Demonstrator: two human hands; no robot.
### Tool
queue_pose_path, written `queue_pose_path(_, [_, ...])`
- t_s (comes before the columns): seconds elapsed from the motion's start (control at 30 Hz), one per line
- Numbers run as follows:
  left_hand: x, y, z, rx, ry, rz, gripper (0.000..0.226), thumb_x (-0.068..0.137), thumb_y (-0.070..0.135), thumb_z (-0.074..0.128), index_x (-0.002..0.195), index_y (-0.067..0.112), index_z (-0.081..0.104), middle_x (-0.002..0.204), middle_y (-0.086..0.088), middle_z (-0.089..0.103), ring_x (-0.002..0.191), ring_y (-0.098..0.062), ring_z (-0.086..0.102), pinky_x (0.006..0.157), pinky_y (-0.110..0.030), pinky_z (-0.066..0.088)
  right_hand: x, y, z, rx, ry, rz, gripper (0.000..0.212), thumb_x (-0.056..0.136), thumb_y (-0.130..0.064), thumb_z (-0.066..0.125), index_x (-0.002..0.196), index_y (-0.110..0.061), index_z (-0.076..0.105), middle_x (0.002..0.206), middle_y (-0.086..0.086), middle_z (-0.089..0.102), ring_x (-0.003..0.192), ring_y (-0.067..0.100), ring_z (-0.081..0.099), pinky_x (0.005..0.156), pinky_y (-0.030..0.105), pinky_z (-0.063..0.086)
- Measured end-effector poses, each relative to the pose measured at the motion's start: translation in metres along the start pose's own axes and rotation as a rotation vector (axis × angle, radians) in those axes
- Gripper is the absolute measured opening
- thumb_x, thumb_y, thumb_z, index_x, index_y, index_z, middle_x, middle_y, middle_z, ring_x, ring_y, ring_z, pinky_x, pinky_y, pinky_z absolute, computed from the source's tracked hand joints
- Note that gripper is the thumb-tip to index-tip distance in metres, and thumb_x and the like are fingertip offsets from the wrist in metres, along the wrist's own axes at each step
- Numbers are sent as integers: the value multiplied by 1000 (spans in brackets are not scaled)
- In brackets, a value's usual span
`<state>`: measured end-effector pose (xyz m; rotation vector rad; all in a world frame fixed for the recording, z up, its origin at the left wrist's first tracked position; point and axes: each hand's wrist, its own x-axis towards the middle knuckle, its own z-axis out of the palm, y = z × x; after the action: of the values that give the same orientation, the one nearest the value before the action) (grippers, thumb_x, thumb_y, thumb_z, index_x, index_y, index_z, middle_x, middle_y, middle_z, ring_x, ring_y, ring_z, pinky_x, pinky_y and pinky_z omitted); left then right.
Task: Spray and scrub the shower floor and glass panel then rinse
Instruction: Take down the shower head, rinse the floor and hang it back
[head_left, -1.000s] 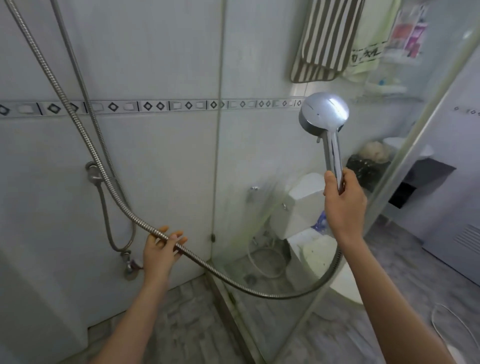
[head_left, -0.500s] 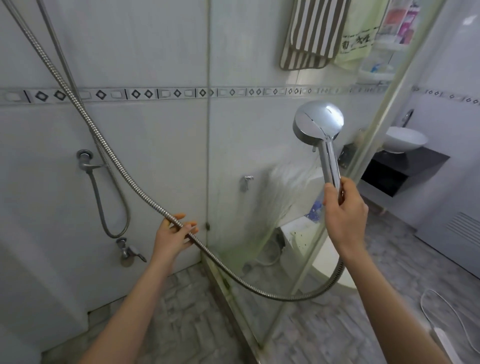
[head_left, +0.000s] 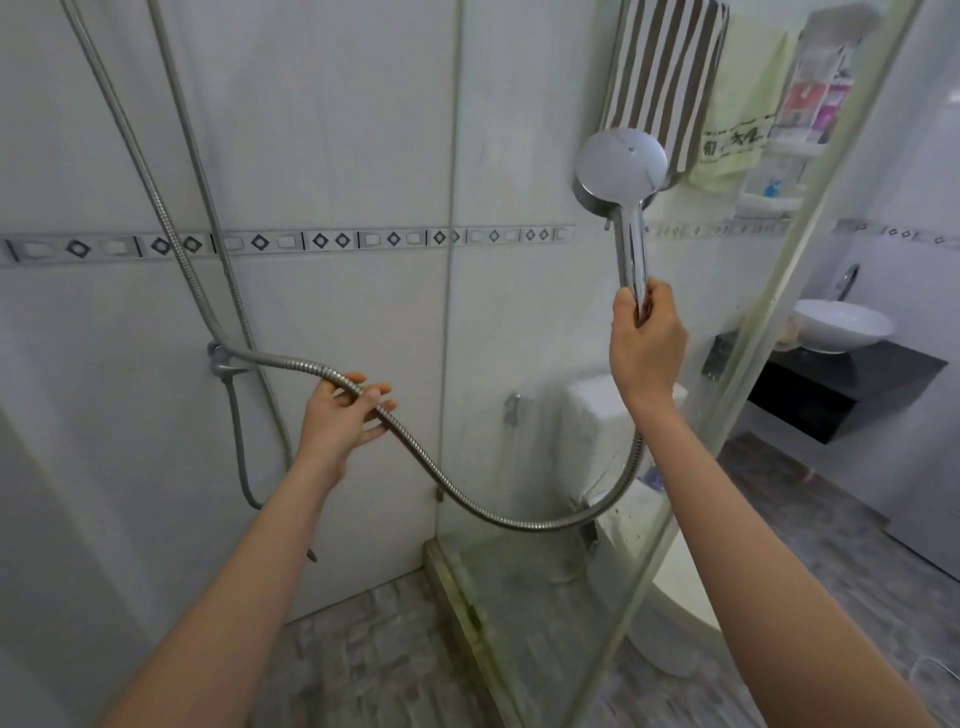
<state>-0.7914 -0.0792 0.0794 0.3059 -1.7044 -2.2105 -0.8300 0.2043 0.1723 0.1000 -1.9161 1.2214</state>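
The right hand (head_left: 647, 348) gripped the shower head (head_left: 621, 166) by its rigid, likely slippery chrome handle (head_left: 631, 249), while the left hand (head_left: 340, 415), fingers (head_left: 376, 391) relaxed, cradled the flexible hose (head_left: 535, 526).

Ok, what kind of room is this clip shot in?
A home bathroom, seen from inside the shower stall: the right hand holds a shower head beside a glass panel, with a toilet and a basin beyond.
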Motion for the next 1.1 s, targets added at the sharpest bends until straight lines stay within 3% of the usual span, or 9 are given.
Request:
queue_pose_path(0.13, [13,22,8,-14,6,27,21,98,-1,52,94,18,45,94,-6,67,79,-20,67,77,-40,54,31,-11,21,34,19,-55,11,96,-23,46,90,-14,49,56,-9,36,45,5,36,46,17,28])
queue_pose_path(0.3, [28,42,24,-28,-26,43,29,94,-9,54,113,10,42,100,-12,66,81,-21,65,77,-39,54,74,-26,47,48,71,-147,17,98,-26,45,95,-10,52,57,-9,37,47,8,34,47,24,30])
queue_pose_path(0.63, [61,90,51,-101,-77,103,29,96,-9,50,118,8,42,104,-15,66,84,-26,64,71,-40,53,160,-76,76,76,120,-348,20,102,-28,42,99,-10,50,66,-2,44,52,13,39,47,22,30])
queue_pose_path(0.9, [85,149,68,-160,-91,194,30,96,-9,50,119,9,42,104,-15,65,82,-28,64,76,-43,52,228,-130,81,114,177,-339,23,102,-30,40,102,-9,48,71,2,49,55,16,44,48,28,33])
queue_pose_path(1.1, [101,175,75,-181,-100,222,30,97,-7,50,123,7,43,111,-17,65,101,-39,63,80,-46,53,281,-176,80,140,238,-344,22,102,-31,37,107,-11,45,67,-5,44,53,11,42,48,28,31])
